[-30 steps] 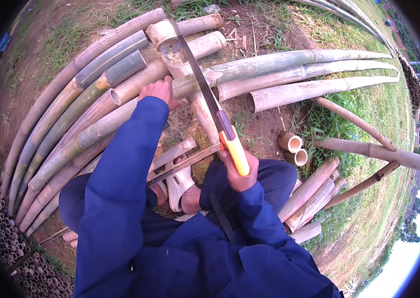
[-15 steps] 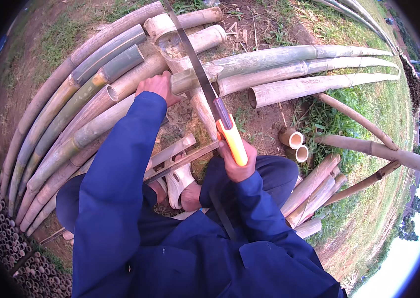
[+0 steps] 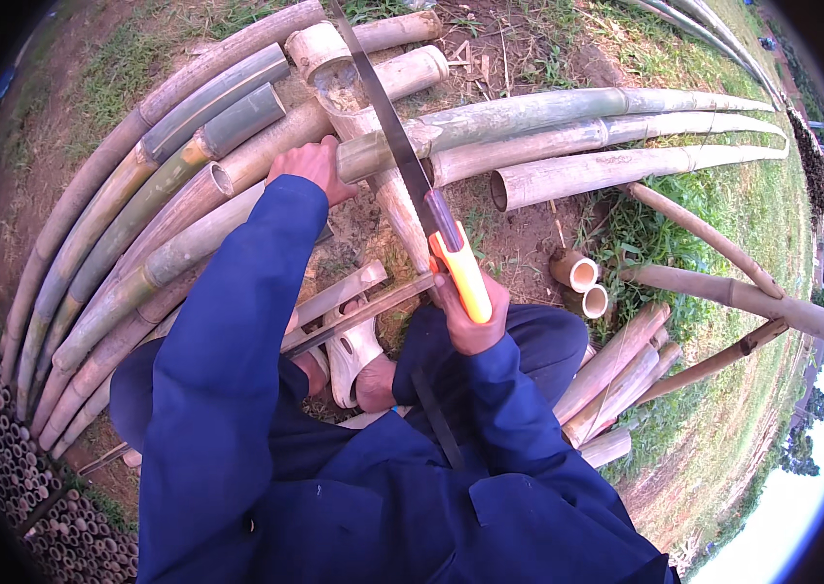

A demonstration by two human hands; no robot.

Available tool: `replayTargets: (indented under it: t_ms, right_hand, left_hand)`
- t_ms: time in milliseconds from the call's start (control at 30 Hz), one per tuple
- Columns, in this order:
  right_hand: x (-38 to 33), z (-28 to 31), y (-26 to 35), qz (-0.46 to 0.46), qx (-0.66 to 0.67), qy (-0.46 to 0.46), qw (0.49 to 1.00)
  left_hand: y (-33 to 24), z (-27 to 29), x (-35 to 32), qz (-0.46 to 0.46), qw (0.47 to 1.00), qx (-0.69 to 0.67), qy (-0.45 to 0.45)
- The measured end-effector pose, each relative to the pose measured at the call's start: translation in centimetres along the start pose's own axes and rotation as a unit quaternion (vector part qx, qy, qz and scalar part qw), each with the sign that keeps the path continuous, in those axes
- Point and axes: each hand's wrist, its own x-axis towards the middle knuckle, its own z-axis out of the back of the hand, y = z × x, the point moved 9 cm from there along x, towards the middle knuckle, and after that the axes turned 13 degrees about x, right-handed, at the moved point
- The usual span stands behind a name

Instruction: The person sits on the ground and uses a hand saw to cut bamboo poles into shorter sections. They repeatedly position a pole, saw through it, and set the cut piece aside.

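My right hand (image 3: 475,313) is closed round the yellow-orange handle (image 3: 462,277) of a handsaw. Its long blade (image 3: 387,122) slants up and away, lying across a greenish bamboo pole (image 3: 499,119) close to the pole's near end. At that end, just left of the blade, my left hand (image 3: 310,167) is closed on the pole, its fingers partly hidden by the hand itself. Beneath the pole, a thick pale bamboo post with a hollowed top (image 3: 319,54) runs down toward my feet. I cannot tell how deep the blade sits.
Long bamboo poles (image 3: 154,268) curve along the left. Two more poles (image 3: 567,175) lie beside the sawn one. Two short bamboo cups (image 3: 582,273) and a bundle of cut pieces (image 3: 616,380) are at my right. Bamboo slats (image 3: 363,310) cross above my shoe (image 3: 351,358).
The saw and my right hand have shifted very slightly, along with the whole view. My left hand stays at the pole's end.
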Motion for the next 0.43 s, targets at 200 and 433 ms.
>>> replayTargets:
  t_ms: [200, 433]
  right_hand:
    - [-6.6, 1.7, 0.3, -0.034, -0.024, 0.014, 0.999]
    - [-9.2, 4.0, 2.5, -0.043, -0.107, 0.015, 0.993]
  left_hand:
    - [1.1, -0.2, -0.2, 0.004, 1.0, -0.003, 0.001]
    - [-0.1, -0.4, -0.3, 0.006, 0.999, 0.012, 0.034]
